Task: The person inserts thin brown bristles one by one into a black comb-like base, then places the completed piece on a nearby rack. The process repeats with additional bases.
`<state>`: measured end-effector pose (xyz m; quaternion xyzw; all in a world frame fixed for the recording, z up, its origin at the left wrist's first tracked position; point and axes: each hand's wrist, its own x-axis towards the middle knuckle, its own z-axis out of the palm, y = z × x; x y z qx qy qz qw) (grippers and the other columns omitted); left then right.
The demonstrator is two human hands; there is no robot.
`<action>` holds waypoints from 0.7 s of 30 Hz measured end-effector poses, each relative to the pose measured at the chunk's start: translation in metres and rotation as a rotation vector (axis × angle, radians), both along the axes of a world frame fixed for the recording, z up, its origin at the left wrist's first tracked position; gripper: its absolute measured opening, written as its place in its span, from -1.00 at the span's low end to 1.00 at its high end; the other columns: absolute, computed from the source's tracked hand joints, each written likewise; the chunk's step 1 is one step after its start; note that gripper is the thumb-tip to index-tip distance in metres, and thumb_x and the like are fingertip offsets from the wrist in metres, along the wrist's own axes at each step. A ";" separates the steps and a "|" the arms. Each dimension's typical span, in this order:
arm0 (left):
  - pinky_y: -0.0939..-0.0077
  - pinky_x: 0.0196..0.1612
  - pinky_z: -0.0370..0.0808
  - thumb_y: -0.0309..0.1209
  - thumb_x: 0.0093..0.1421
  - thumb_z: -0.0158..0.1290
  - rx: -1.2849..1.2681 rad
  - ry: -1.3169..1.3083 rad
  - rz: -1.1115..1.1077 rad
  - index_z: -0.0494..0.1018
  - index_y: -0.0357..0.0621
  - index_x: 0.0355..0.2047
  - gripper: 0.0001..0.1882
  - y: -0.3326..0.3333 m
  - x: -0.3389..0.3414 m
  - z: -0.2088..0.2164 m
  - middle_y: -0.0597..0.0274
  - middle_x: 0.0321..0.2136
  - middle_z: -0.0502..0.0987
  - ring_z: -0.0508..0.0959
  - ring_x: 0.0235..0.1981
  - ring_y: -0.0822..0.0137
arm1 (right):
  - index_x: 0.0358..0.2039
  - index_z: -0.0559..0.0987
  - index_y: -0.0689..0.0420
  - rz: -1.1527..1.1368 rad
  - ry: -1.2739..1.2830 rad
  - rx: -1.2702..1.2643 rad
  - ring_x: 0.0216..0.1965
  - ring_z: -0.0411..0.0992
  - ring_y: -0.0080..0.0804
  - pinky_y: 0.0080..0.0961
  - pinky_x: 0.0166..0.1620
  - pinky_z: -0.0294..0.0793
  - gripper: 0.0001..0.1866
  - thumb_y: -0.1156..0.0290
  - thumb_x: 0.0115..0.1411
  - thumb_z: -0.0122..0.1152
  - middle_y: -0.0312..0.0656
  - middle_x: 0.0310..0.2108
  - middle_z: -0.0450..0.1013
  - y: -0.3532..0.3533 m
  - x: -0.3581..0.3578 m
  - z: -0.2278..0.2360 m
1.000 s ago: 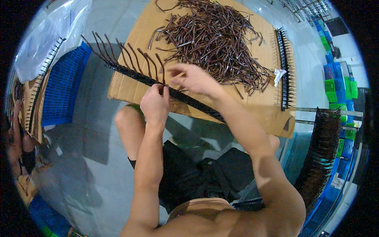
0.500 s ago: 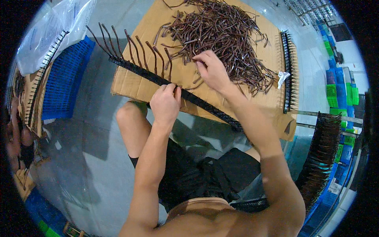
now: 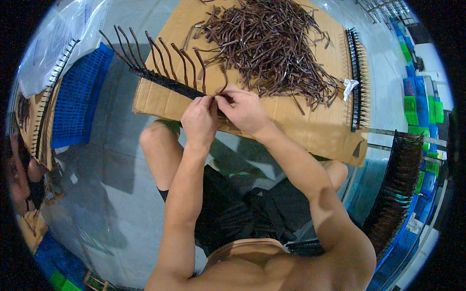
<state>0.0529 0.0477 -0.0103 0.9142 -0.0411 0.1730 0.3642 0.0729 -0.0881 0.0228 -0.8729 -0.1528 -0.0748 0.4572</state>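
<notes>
A long black bristled bar (image 3: 167,84) lies slantwise across the near edge of the cardboard, with several thin brown bent sticks (image 3: 186,72) standing up along its left part. My left hand (image 3: 199,121) is closed, its fingers pinching at the bar's middle. Right beside it my right hand (image 3: 247,111) is closed on one brown stick (image 3: 224,80), whose upper length rises above the fingers. The lower end of that stick is hidden where both hands' fingertips meet. The bar's right part is mostly hidden behind my hands.
Beyond my hands, a big heap of brown sticks (image 3: 267,43) covers much of the cardboard (image 3: 160,104). Another spiked black bar (image 3: 356,80) lies at its right edge, near a crumpled white scrap (image 3: 349,88). A filled rack (image 3: 395,189) stands right; a blue crate (image 3: 82,94) is left.
My right hand has come from the heap toward me and left, bringing a brown stick to the bar beside my left hand. The left hand stays at the bar.
</notes>
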 end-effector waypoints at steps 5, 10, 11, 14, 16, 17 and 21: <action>0.21 -0.33 0.48 -0.28 0.15 0.11 0.041 0.131 0.075 0.52 -0.16 -0.44 -0.80 0.000 -0.002 0.003 0.09 -0.46 0.56 0.55 -0.41 0.03 | -0.23 0.55 0.14 0.125 0.154 -0.341 -0.29 0.51 0.01 -0.16 -0.19 0.51 -0.78 0.33 0.17 0.09 -0.05 -0.33 0.54 0.000 0.011 0.020; 0.24 -0.37 0.49 -0.30 0.14 0.10 0.083 0.235 0.103 0.52 -0.16 -0.47 -0.82 -0.003 -0.008 0.022 0.06 -0.46 0.58 0.57 -0.43 0.04 | -0.16 0.54 0.13 0.144 -0.022 -0.532 -0.19 0.46 -0.15 -0.32 -0.18 0.50 -0.74 0.51 0.11 0.05 -0.06 -0.29 0.43 -0.058 0.051 0.004; 0.24 -0.37 0.49 -0.32 0.13 0.09 0.034 0.257 0.079 0.52 -0.15 -0.46 -0.83 -0.006 -0.010 0.024 0.07 -0.46 0.58 0.57 -0.44 0.05 | -0.18 0.54 0.14 0.159 -0.034 -0.599 -0.20 0.46 -0.15 -0.32 -0.19 0.50 -0.75 0.52 0.10 0.05 -0.08 -0.28 0.41 -0.066 0.056 -0.002; 0.25 -0.38 0.49 -0.29 0.10 0.10 -0.045 0.190 0.045 0.57 -0.13 -0.39 -0.82 -0.012 -0.012 0.016 0.07 -0.45 0.59 0.58 -0.46 0.06 | -0.22 0.54 0.16 0.175 -0.026 -0.779 -0.22 0.45 -0.15 -0.32 -0.20 0.50 -0.78 0.53 0.09 0.05 -0.12 -0.25 0.37 -0.062 0.060 -0.008; 0.27 -0.37 0.51 -0.35 0.09 0.09 -0.028 0.094 0.039 0.56 -0.14 -0.39 -0.85 -0.016 -0.012 0.013 0.10 -0.45 0.58 0.58 -0.44 0.07 | -0.24 0.53 0.18 0.176 -0.079 -0.821 -0.23 0.45 -0.15 -0.33 -0.19 0.49 -0.81 0.52 0.10 0.07 -0.13 -0.24 0.37 -0.060 0.060 -0.010; 0.26 -0.37 0.50 -0.35 0.08 0.11 -0.049 0.136 0.004 0.55 -0.15 -0.40 -0.85 -0.017 -0.011 0.014 0.11 -0.45 0.58 0.57 -0.44 0.07 | -0.25 0.53 0.19 0.176 -0.141 -0.806 -0.23 0.45 -0.15 -0.33 -0.19 0.49 -0.82 0.51 0.11 0.08 -0.13 -0.25 0.39 -0.062 0.061 -0.014; 0.25 -0.37 0.49 -0.36 0.09 0.13 0.008 0.076 0.013 0.55 -0.14 -0.42 -0.87 -0.012 -0.012 0.008 0.12 -0.49 0.56 0.56 -0.46 0.07 | -0.26 0.52 0.19 0.109 -0.279 -0.456 -0.21 0.46 -0.15 -0.32 -0.19 0.48 -0.85 0.48 0.14 0.09 -0.10 -0.28 0.43 -0.047 0.049 0.007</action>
